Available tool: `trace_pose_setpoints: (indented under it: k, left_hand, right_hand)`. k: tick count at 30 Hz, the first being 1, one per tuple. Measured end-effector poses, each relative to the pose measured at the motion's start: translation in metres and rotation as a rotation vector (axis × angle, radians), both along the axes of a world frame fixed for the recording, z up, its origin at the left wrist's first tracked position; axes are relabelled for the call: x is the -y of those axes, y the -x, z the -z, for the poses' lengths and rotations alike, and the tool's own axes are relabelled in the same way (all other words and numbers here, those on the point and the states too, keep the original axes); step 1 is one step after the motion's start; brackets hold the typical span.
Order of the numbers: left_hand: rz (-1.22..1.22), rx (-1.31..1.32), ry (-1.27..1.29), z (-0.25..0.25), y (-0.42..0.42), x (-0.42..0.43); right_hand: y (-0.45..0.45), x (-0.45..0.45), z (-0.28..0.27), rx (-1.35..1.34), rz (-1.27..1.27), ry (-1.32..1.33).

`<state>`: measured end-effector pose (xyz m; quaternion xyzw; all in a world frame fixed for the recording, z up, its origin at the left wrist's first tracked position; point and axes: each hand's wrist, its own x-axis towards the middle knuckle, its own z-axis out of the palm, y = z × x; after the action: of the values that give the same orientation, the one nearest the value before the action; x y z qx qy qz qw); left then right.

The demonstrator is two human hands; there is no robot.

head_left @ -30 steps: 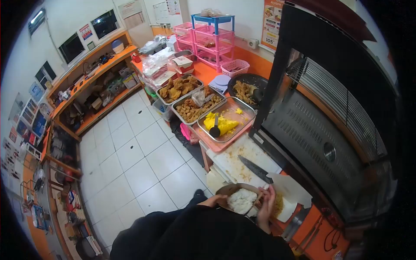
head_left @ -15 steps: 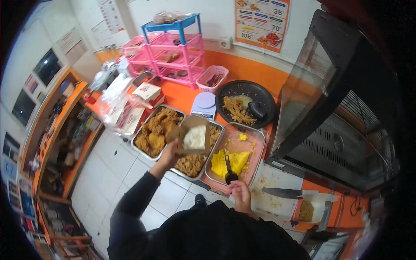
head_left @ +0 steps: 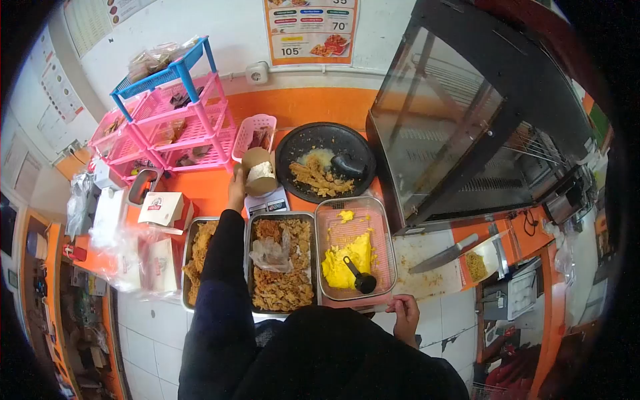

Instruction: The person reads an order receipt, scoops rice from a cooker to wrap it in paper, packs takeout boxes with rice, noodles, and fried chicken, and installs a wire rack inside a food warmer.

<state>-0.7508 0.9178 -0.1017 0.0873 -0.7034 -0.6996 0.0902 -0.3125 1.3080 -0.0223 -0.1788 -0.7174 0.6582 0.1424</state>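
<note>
My left hand [head_left: 237, 189] grips the side of a brown paper food box [head_left: 258, 163] with white rice [head_left: 259, 173] in it. The box is over a small white kitchen scale [head_left: 268, 202]; I cannot tell whether it rests on it. Near the front right corner of a metal tray [head_left: 395, 263], my right hand [head_left: 404, 315] hangs with loosely bent fingers and nothing visible in them. In that tray lie yellow scrambled-looking egg [head_left: 348, 260] and a black measuring scoop [head_left: 364, 283]. Beside it, another tray [head_left: 249, 263] contains fried chicken pieces [head_left: 283, 293] and a crumpled plastic bag [head_left: 272, 254].
A black stone mortar [head_left: 287, 143] with a pestle [head_left: 349, 166] and crushed chicken stands behind the egg tray. To the right are a knife [head_left: 443, 255] and a glass display cabinet [head_left: 427, 100]. Pink shelves [head_left: 177, 130] and printed boxes [head_left: 165, 210] stand left.
My left hand has carried the rice box from above the chicken trays back to the scale. My right hand has moved right, away from the scoop. The head view has turned right.
</note>
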Motion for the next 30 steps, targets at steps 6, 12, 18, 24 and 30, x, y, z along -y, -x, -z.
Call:
trace_pose_setpoints:
  k: [6, 12, 18, 24, 30]
  left_hand:
    - [-0.409, -0.293, 0.755, -0.031, -0.078, -0.012]
    - [0.092, 0.214, 1.371, -0.004, -0.067, 0.013]
    - [0.41, 0.541, 1.21, -0.022, -0.05, 0.023]
    - [0.174, 0.546, 1.155, -0.042, -0.07, -0.016]
    - [0.155, 0.687, 1.155, -0.031, -0.056, -0.037]
  right_hand:
    - [0.02, 0.02, -0.002, -0.052, -0.03, -0.109]
    - [0.044, 0.049, -0.009, -0.051, -0.213, -0.096]
    - [0.05, 0.058, -0.011, -0.032, -0.333, -0.235]
    - [0.056, 0.059, -0.005, -0.034, -0.32, -0.199]
    - [0.064, 0.051, 0.003, -0.049, -0.331, -0.291]
